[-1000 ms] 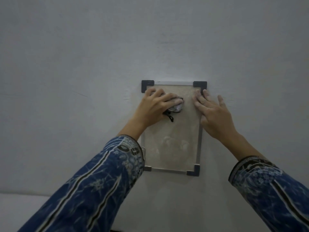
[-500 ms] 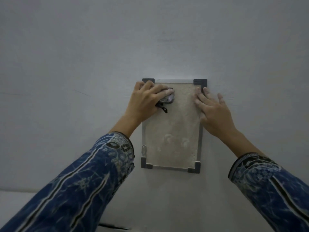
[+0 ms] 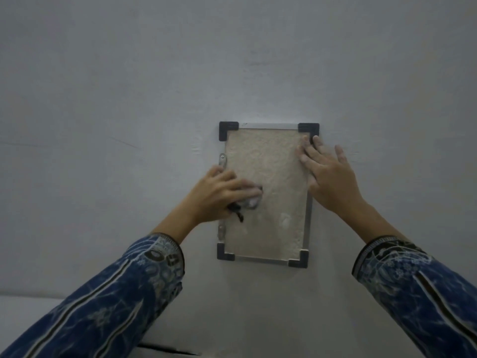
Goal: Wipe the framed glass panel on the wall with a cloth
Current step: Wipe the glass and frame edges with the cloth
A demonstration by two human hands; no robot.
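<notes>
A small framed glass panel (image 3: 268, 161) hangs on the pale wall, with a silver frame, dark corner caps and frosted beige glass. My left hand (image 3: 216, 196) presses a small grey cloth (image 3: 251, 201) against the glass at mid-height near the left edge; a dark string hangs from the cloth. Most of the cloth is hidden under my fingers. My right hand (image 3: 327, 179) lies flat with fingers spread on the upper right edge of the frame, holding nothing.
The plain grey-white wall (image 3: 129, 99) fills the view. Two metal hinges (image 3: 222, 160) sit on the frame's left side. A pale ledge or floor strip (image 3: 28, 306) shows at the bottom left. Both forearms wear blue patterned sleeves.
My left hand has slid the cloth down from the panel's top left corner to mid-height. My right hand has stayed on the frame's upper right edge.
</notes>
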